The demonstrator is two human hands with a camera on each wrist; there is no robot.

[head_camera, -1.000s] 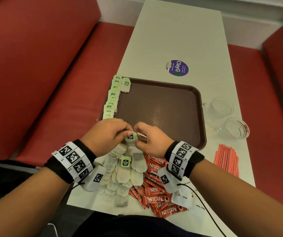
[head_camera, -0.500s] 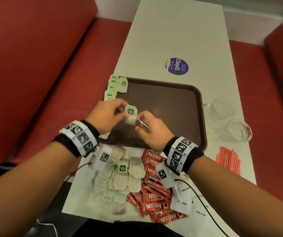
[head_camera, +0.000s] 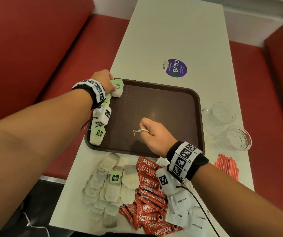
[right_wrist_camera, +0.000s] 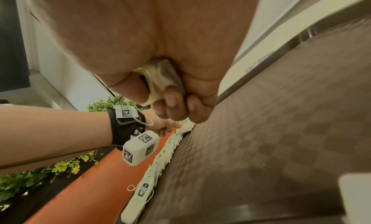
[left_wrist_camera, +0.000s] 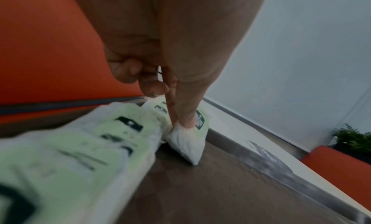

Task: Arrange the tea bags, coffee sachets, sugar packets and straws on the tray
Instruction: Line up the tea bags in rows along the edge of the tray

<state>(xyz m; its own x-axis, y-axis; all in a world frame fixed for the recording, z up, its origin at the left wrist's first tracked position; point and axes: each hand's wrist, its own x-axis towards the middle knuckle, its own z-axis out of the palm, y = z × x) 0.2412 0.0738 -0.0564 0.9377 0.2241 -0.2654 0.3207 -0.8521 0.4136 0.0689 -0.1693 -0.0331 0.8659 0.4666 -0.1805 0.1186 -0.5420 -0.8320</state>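
Note:
A brown tray lies on the white table. Along its left rim runs a row of green-tagged tea bags. At the far left corner, my left hand pinches one tea bag. The left wrist view shows thumb and forefinger squeezing that bag as it touches the tray floor. My right hand hovers over the tray's middle, fist curled round another tea bag whose string pokes out. Loose tea bags, red coffee sachets and white sugar packets lie heaped near me.
Red straws lie on the table right of the tray's near corner. Two glass cups stand beside the tray's right rim. A purple sticker marks the table beyond it. Red bench seats flank the table.
My left hand carried a tea bag from the near pile up to the tray's far left corner. My right hand moved forward over the tray, still clutching its tea bag.

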